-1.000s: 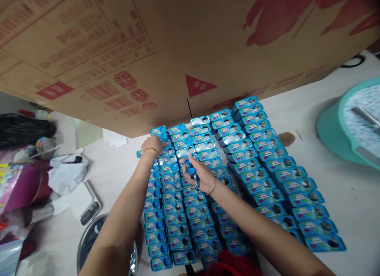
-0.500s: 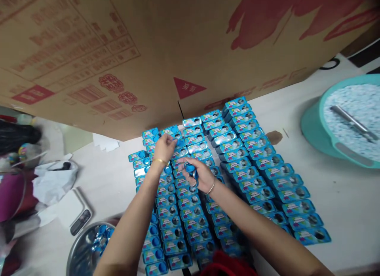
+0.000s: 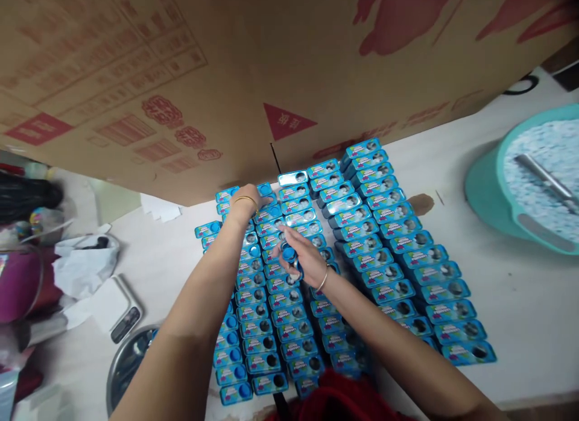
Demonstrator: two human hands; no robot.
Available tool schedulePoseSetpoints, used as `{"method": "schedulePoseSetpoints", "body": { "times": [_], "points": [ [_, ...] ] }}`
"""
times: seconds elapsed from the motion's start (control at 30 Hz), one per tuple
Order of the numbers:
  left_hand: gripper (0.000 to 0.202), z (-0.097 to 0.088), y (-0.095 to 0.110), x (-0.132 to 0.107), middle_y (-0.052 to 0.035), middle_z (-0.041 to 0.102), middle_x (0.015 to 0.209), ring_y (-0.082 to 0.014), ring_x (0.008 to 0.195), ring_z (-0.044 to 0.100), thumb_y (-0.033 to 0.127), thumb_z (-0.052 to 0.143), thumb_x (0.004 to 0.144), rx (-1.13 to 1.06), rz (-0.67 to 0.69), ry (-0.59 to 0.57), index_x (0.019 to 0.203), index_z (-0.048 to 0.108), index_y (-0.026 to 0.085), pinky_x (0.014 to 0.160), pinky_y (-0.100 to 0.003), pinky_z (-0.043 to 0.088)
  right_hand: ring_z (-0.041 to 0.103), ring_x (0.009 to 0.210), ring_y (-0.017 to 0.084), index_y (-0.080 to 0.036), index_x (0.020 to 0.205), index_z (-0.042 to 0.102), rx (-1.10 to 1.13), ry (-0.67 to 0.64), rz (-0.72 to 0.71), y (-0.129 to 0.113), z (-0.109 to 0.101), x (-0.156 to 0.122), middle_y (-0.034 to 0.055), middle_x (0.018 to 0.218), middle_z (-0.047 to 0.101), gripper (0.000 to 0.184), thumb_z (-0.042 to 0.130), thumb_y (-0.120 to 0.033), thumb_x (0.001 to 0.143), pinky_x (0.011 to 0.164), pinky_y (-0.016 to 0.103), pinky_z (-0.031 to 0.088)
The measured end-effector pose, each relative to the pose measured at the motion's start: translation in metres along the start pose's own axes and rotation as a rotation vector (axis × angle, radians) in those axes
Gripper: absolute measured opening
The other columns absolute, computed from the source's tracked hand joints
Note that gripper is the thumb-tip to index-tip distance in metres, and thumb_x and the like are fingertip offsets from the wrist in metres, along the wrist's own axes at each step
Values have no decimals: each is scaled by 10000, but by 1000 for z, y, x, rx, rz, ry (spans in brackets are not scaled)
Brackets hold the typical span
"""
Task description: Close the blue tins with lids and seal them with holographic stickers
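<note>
Rows of blue printed tins [image 3: 296, 330] stand close together, each with a round opening at one end of its top. Round blue caps [image 3: 233, 354] fill the openings of several tins on the left; others show dark or pale holes. At the back left, my left hand [image 3: 248, 199] is over the tins, a fingertip touching the top of one; its other fingers are mostly hidden. My right hand [image 3: 308, 261], palm turned up above the middle rows, curls around several loose blue caps [image 3: 289, 254].
A large cardboard box [image 3: 235, 65] rises behind the tins. To the right stands a teal tub [image 3: 493, 186] of pale granules with a metal scoop [image 3: 545, 177]. A metal bowl [image 3: 118, 370], white scale [image 3: 113, 306] and plastic bag [image 3: 85, 267] lie left.
My left hand has moved back and slightly left, from above a capped tin down onto the rear tins. My right hand stays almost in place with its caps. The view has shifted a little.
</note>
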State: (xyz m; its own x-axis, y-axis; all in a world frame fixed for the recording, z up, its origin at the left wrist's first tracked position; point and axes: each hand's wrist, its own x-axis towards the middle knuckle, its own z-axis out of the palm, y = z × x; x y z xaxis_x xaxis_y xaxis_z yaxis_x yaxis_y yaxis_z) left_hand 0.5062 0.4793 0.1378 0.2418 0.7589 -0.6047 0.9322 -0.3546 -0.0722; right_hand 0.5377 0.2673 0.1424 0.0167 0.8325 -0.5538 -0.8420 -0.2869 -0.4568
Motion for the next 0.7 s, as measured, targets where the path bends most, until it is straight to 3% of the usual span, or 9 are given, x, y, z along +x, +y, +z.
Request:
{"method": "schedulePoseSetpoints", "body": {
  "times": [0.1,0.17,0.2,0.3,0.37,0.43,0.53,0.63,0.7],
  "points": [
    [380,5,2,-22,-174,695,1020,-331,991,645,463,691,733,-65,-28,130,962,690,159,795,-360,484,439,363,78,-251,1354,339,-14,29,-15,0,5,-7,-62,672,607,671,647,-490,808,279,161,250],
    [302,17,0,-46,-140,691,1014,-298,987,637,379,657,782,-192,94,240,1007,679,178,842,-377,480,424,345,73,-272,1360,309,-13,60,-9,-1,6,-11,-78,655,596,699,653,-509,800,273,153,246],
    [268,25,-3,-60,-114,690,1005,-270,980,632,343,632,805,-296,222,256,1022,676,191,868,-374,476,420,340,72,-274,1351,314,-11,70,-4,-1,6,-13,-85,637,587,698,657,-520,795,272,150,246],
    [235,55,-20,-102,-64,676,978,-196,957,611,364,571,851,-680,672,54,940,705,192,905,-323,468,416,333,82,-251,1333,343,-24,75,24,1,4,-16,-106,531,517,710,668,-549,775,271,140,240],
    [299,71,-33,-124,-59,667,952,-179,930,602,422,539,870,-878,771,-90,867,711,176,884,-305,473,404,325,89,-244,1381,300,-44,85,46,6,4,-17,-121,479,468,789,681,-551,762,267,140,240],
    [305,81,-42,-139,-57,659,947,-173,900,594,444,568,851,-988,724,-139,863,703,171,852,-298,474,391,327,80,-257,1442,215,-55,113,53,11,7,-18,-115,507,496,887,701,-534,753,269,140,248],
    [262,84,-44,-151,-48,643,888,-163,838,582,423,620,816,-1023,639,-86,816,677,167,800,-292,470,369,334,56,-287,1469,172,-53,152,44,17,14,-18,-98,591,548,942,728,-499,739,273,138,257],
    [219,80,-38,-159,-36,636,835,-155,796,579,383,625,817,-1020,562,104,754,625,174,763,-286,466,390,352,53,-256,1355,390,-8,163,19,18,19,-18,-89,602,538,783,745,-512,706,270,143,266],
    [179,77,-36,-162,-41,653,884,-155,816,586,357,633,814,-1012,517,264,767,607,186,763,-282,465,414,370,59,-196,1141,557,29,134,-13,17,19,-17,-70,582,526,584,724,-546,705,269,148,260]
  ]
}}
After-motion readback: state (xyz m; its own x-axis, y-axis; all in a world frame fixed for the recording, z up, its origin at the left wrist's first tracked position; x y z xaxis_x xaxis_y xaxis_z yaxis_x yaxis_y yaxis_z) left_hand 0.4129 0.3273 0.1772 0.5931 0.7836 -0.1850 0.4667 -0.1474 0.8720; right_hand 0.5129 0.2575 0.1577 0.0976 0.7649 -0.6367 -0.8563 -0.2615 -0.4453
